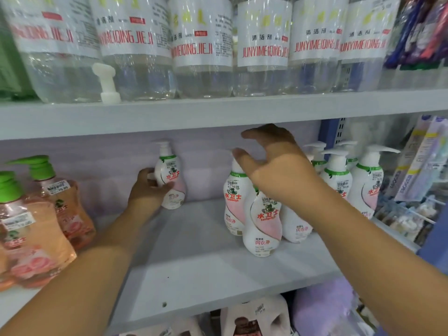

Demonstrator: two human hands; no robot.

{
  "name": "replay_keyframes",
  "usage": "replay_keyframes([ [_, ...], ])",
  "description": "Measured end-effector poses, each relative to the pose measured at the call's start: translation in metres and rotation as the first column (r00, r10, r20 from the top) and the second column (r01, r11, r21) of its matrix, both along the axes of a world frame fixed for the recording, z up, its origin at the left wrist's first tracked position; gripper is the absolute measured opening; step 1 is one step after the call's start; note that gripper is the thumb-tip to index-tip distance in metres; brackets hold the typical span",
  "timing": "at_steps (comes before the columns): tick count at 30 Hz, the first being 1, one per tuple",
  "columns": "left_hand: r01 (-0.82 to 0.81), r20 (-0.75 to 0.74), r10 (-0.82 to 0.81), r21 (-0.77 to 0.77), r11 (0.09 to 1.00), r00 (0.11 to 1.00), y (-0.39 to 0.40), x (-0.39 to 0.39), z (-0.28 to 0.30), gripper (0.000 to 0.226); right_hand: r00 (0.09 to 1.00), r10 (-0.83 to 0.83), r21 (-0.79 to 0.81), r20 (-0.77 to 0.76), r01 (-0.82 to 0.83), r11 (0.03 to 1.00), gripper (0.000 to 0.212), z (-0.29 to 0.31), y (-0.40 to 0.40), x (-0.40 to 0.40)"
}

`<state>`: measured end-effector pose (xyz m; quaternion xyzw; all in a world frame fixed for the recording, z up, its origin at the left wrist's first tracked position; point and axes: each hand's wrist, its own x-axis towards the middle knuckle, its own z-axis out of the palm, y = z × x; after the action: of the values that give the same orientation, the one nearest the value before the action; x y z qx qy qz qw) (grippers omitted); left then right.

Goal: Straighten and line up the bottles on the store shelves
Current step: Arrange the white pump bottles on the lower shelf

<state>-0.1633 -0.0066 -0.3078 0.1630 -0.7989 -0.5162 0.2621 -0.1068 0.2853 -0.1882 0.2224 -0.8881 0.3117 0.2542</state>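
Observation:
On the middle shelf (201, 265) my left hand (148, 187) grips a white-and-pink pump bottle (171, 180) standing alone near the back wall. My right hand (274, 163) hovers with fingers spread above a cluster of the same white pump bottles. The nearest of them (264, 226) stands toward the front, with another (234, 202) behind it to the left. My right forearm hides part of a third bottle (294, 226). More pump bottles (366, 183) stand in a group at the right end.
Two orange pump bottles with green tops (36, 226) stand at the shelf's left. Large clear bottles (261, 44) line the upper shelf, with a loose white pump head (106, 81) among them. Packaged goods (421, 161) hang at the right. Jugs (257, 316) sit below.

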Motion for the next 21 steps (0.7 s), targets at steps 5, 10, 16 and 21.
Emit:
replay_keyframes([
  [5, 0.183, 0.082, -0.179, -0.041, 0.982, 0.98, 0.011, 0.019, -0.002, 0.037, 0.925, -0.031, 0.3, 0.378, -0.091, 0.949, 0.051, 0.044, -0.015, -0.031],
  [10, 0.359, 0.076, -0.363, 0.06, 0.931, 0.929, 0.026, 0.055, -0.007, 0.057, 0.92, -0.04, 0.434, 0.39, -0.146, 0.889, 0.048, 0.045, -0.012, -0.05],
  [16, 0.471, 0.098, -0.475, 0.06, 0.88, 0.875, 0.061, 0.094, -0.015, 0.04, 0.929, 0.007, 0.472, 0.369, -0.194, 0.86, 0.03, 0.051, 0.001, -0.055],
  [21, 0.451, 0.04, -0.453, 0.044, 0.891, 0.891, 0.083, 0.105, -0.021, 0.041, 0.962, 0.012, 0.527, 0.273, -0.16, 0.835, 0.024, 0.045, 0.005, -0.063],
])
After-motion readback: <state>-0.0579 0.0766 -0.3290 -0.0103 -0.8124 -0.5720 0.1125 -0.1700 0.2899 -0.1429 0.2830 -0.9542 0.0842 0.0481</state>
